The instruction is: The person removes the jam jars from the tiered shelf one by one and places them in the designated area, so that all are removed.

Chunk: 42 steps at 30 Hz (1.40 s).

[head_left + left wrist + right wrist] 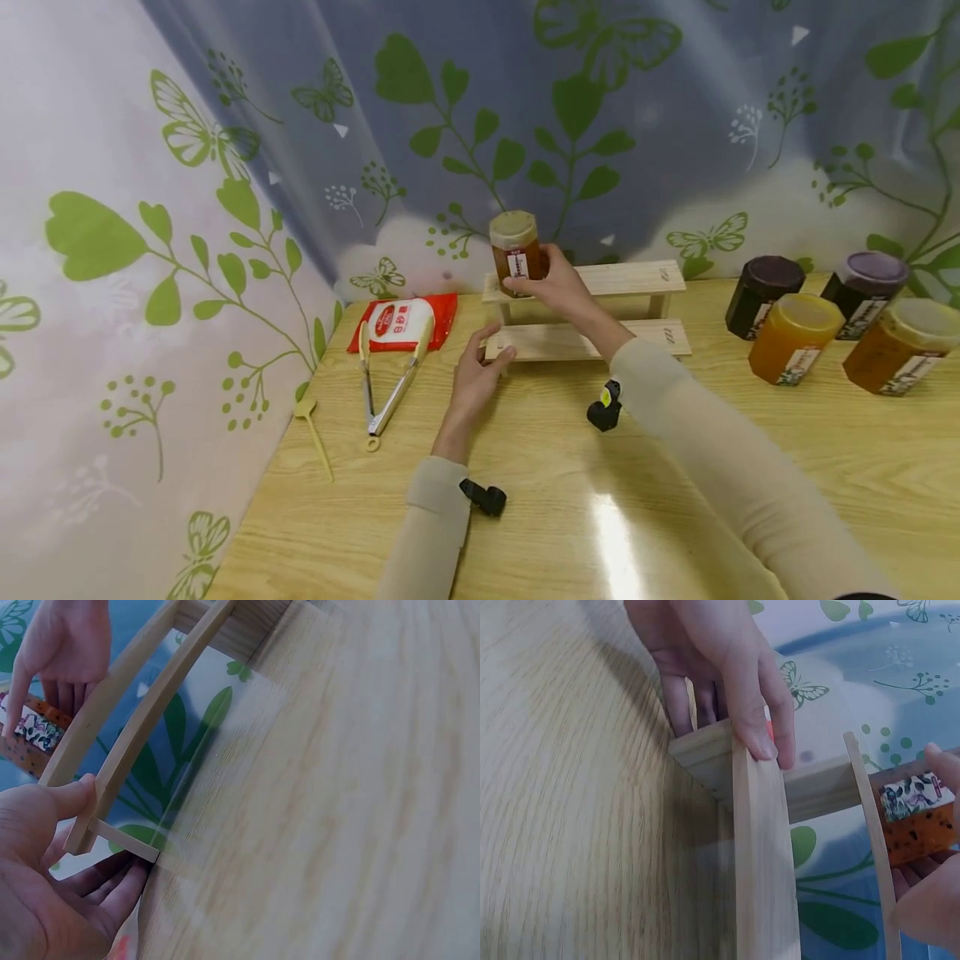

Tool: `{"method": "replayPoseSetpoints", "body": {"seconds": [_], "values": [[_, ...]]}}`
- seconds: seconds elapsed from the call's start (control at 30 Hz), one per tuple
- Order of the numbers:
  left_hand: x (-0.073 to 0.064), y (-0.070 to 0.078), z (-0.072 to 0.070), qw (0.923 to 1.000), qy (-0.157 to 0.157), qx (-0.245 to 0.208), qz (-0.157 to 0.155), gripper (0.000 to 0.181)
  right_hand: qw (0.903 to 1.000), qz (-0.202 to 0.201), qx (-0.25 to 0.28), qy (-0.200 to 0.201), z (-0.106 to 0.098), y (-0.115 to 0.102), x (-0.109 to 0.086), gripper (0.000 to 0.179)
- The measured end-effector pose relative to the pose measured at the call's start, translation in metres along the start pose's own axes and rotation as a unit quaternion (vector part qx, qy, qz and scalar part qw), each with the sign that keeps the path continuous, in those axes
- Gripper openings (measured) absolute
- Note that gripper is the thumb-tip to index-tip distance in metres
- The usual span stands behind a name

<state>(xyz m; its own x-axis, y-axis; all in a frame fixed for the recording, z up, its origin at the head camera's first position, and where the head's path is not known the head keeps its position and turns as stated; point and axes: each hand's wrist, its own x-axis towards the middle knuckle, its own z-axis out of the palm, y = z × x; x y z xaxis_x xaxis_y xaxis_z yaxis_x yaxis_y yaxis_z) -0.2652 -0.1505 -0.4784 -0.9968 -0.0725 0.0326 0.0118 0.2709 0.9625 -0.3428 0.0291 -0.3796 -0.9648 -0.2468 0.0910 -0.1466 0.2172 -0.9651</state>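
My right hand (558,287) grips an amber jar (516,250) with a pale lid and a white label, upright at the left end of the upper shelf of a small two-tier wooden rack (585,342). In the right wrist view, the same jar (922,832) shows at the right edge, just past the upper board. My left hand (476,371) holds the left end of the rack's lower board, its thumb on top. The left wrist view has that thumb (71,796) against the board and the other fingers curled under and behind the end piece.
To the right stand two dark jars (761,296), a yellow-lidded orange jar (795,340) and another amber jar (900,346). On the left lie a red and white packet (401,323), metal tongs (390,404) resting over it, and a yellow spoon (315,433). A patterned curtain (465,108) hangs behind.
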Motion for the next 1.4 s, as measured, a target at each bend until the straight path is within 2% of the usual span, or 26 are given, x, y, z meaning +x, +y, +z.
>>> {"method": "replayPoseSetpoints", "body": {"seconds": [0.23, 0.47, 1.07, 1.4], "values": [[0.0, 0.0, 0.002, 1.0, 0.006, 0.004, 0.002, 0.051, 0.9989, 0.0, -0.032, 0.035, 0.01, 0.0, 0.006, 0.082], [0.0, 0.0, 0.002, 1.0, 0.004, 0.007, -0.005, 0.051, 0.9953, -0.01, -0.073, 0.063, 0.013, 0.003, 0.004, 0.078], [0.0, -0.002, 0.002, 0.9999, 0.007, 0.009, 0.002, 0.053, 0.9966, 0.006, -0.066, 0.05, -0.017, 0.009, -0.031, 0.079], [-0.001, 0.0, 0.003, 0.9998, 0.012, 0.013, 0.01, 0.052, 0.9942, -0.017, -0.088, 0.06, -0.032, 0.01, -0.049, 0.08]]}}
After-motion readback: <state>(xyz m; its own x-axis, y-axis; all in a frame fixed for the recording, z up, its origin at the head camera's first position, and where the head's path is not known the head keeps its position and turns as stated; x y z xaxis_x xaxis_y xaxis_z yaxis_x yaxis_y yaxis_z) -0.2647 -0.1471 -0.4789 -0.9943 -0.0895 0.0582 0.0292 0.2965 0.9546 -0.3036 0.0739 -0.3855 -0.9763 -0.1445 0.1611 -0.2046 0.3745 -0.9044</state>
